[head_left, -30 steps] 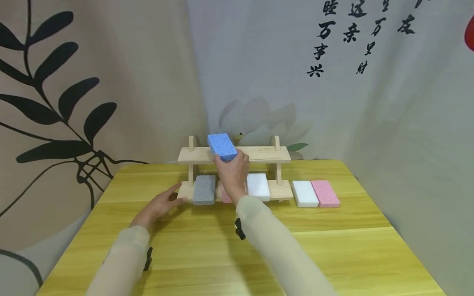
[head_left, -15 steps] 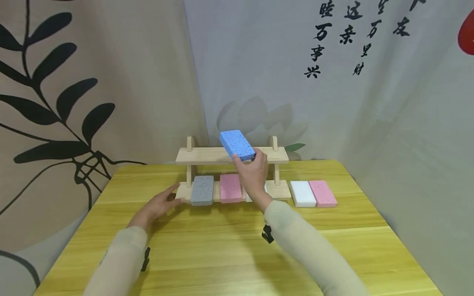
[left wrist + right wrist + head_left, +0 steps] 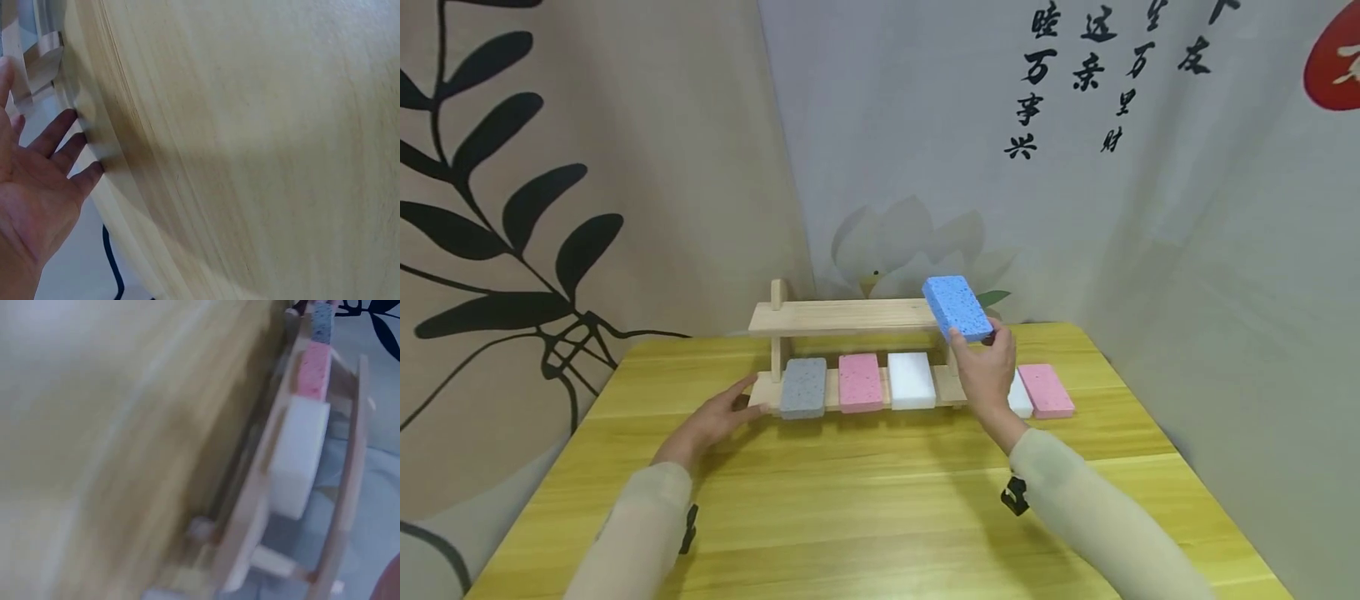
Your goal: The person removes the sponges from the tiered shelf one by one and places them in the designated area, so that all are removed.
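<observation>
My right hand point(image 3: 988, 375) grips a blue speckled sponge point(image 3: 957, 307) by its lower end, with the thumb on one side and fingers on the other. The sponge is tilted in the air, in front of the right end of the two-tier wooden shelf point(image 3: 842, 315). Along the lower tier stand a grey sponge point(image 3: 804, 388), a pink sponge point(image 3: 861, 383) and a white sponge point(image 3: 912, 380). My left hand point(image 3: 711, 423) touches the left end of the lower tier; its fingers look extended in the left wrist view. The right wrist view is blurred and does not show the blue sponge.
On the table point(image 3: 850, 500), right of the shelf, lie another white block point(image 3: 1019, 402), partly hidden by my right hand, and another pink sponge point(image 3: 1048, 392) beside it. A printed cloth point(image 3: 895, 125) hangs behind the table.
The blue sponge, held in my right hand, has travelled right, from over the shelf's middle to its right end. My left hand stays at the shelf's left end. The view has shifted slightly.
</observation>
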A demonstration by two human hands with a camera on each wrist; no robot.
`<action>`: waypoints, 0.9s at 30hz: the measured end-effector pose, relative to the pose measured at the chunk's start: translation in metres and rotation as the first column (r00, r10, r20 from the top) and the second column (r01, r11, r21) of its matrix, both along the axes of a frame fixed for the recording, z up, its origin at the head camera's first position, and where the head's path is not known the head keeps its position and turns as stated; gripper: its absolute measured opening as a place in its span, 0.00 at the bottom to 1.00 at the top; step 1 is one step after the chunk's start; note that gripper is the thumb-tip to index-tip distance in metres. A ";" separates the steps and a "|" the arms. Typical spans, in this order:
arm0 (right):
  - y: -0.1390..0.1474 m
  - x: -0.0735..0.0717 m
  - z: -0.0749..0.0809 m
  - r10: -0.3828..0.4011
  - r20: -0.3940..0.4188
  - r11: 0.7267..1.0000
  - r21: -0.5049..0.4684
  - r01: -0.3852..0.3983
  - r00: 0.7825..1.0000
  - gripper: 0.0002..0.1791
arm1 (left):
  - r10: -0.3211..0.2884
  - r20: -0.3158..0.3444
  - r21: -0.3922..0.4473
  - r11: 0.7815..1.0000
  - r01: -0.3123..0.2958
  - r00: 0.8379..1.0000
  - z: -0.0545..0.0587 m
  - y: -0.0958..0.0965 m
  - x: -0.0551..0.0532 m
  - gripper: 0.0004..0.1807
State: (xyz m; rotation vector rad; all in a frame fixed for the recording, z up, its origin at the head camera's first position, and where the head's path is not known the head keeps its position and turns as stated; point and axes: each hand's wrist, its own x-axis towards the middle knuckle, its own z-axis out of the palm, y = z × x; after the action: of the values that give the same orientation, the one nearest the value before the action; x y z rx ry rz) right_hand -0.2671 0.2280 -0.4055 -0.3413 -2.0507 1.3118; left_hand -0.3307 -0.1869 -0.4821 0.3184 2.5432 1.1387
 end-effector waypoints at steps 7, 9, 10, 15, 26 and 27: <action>0.049 0.022 -0.023 -0.060 0.020 0.998 0.036 0.059 0.998 0.37 | -0.006 0.014 0.005 1.000 0.006 1.000 0.002 0.001 0.002 0.49; 0.061 0.027 -0.028 -0.082 0.036 0.996 0.045 0.080 0.996 0.38 | -0.008 0.018 -0.002 1.000 0.008 1.000 0.003 0.001 0.003 0.49; 0.066 0.030 -0.031 -0.093 0.049 0.995 0.048 0.091 0.994 0.38 | -0.008 0.020 -0.008 1.000 0.008 1.000 0.004 0.001 0.003 0.49; 0.087 0.043 -0.042 -0.120 0.119 0.991 0.074 0.112 0.986 0.39 | -0.014 0.025 -0.018 1.000 0.014 1.000 0.007 0.000 0.006 0.49; 0.146 0.047 -0.062 -0.165 0.156 0.982 0.113 0.148 0.974 0.40 | -0.020 0.031 -0.013 1.000 0.020 0.999 0.008 0.000 0.005 0.50; 0.152 0.047 -0.064 -0.166 0.165 0.982 0.116 0.148 0.972 0.40 | -0.024 0.029 -0.015 1.000 0.024 0.999 0.008 0.000 0.005 0.50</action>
State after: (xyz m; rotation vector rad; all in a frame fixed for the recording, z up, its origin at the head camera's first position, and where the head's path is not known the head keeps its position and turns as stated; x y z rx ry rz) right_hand -0.2197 0.3802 -0.4699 -0.5773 -2.1769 1.1095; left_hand -0.3259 -0.1867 -0.4739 0.3256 2.5151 1.1068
